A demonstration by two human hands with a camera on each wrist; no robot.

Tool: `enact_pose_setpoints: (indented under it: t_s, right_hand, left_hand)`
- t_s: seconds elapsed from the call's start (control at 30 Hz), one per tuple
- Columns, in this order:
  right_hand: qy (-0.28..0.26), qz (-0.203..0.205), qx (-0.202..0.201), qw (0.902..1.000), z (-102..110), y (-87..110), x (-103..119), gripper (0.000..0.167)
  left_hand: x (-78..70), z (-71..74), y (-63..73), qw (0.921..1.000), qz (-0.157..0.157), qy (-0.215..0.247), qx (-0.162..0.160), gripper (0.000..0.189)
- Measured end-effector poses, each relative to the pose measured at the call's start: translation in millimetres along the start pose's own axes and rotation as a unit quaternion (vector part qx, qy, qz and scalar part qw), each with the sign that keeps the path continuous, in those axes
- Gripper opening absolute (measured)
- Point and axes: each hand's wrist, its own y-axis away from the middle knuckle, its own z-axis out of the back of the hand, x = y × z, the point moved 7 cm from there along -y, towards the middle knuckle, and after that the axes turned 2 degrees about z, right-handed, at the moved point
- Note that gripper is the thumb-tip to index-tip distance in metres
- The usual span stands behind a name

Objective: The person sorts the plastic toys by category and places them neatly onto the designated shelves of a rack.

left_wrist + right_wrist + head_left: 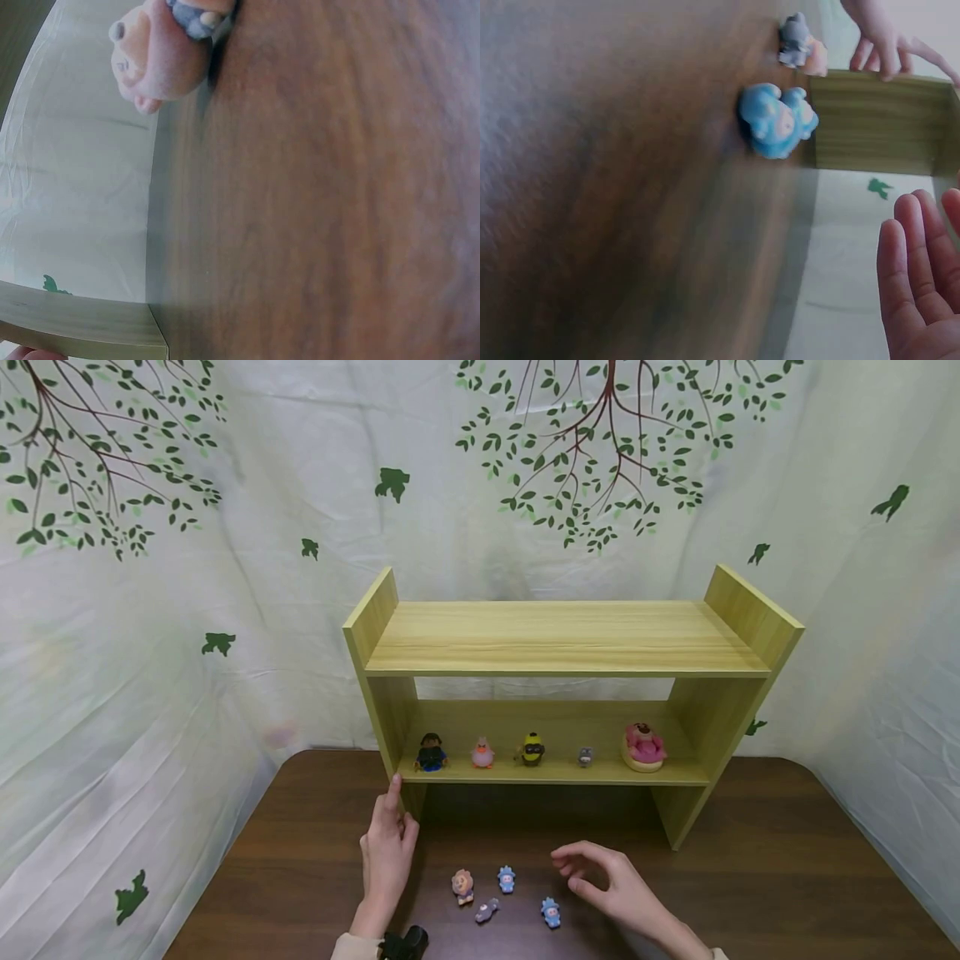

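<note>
My left hand (386, 847) is at the left side panel of the wooden shelf (566, 639), its index fingertip touching the front edge. In the right wrist view its fingers (887, 56) lie along that panel. My right hand (611, 885) hovers over the table with fingers loosely bent and nothing in them. Left of it are two small blue figurines, a nearer one (551, 912) and a farther one (506, 879). Beside these lie a grey figurine (487, 910) and an orange-maned figurine (462, 887), which looms large as a pinkish figurine (169, 56) in the left wrist view.
On the middle board stand a dark-haired figure (431, 753), a pink figure (483, 753), a yellow-and-black figure (532, 749), a tiny grey figure (585, 757) and a pink bear (645, 748). The brown table (795, 860) backs onto a leaf-printed curtain (300, 635).
</note>
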Motion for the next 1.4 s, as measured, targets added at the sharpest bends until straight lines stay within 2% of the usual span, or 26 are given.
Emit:
enact_pose_setpoints:
  t_s: [0.27,0.37,0.53,0.87,1.03,1.27,1.4]
  right_hand:
    - [-0.025,-0.033,0.022,0.9989,-13.3,6.2,-8.2,0.035]
    - [-0.035,-0.058,0.035,0.9971,-17.8,8.4,-13.1,0.033]
    - [-0.029,-0.100,0.059,0.9928,-24.8,12.5,-21.7,0.031]
    - [-0.023,-0.155,0.091,0.9834,-34.2,17.3,-32.0,0.031]
    - [-0.008,-0.158,0.096,0.9828,-35.9,17.3,-31.6,0.030]
    - [0.029,-0.126,0.094,0.9872,-39.1,17.9,-27.6,0.025]
    - [0.034,-0.137,0.097,0.9852,-40.2,18.0,-29.0,0.022]
  left_hand:
    - [-0.8,1.0,-0.3,1.0000,-0.005,0.003,-0.002,0.086]
    - [-0.5,0.9,0.1,1.0000,-0.005,0.003,-0.004,0.085]
    - [-0.5,0.2,0.0,1.0000,-0.003,-0.004,-0.001,0.085]
    - [1.3,-0.7,1.0,0.9999,0.005,-0.009,0.013,0.085]
    - [1.3,-1.2,0.6,0.9998,0.003,-0.010,0.014,0.086]
    - [1.8,-1.3,0.8,0.9998,0.011,-0.009,0.016,0.086]
    - [1.3,-1.1,0.8,0.9998,0.012,-0.007,0.016,0.087]
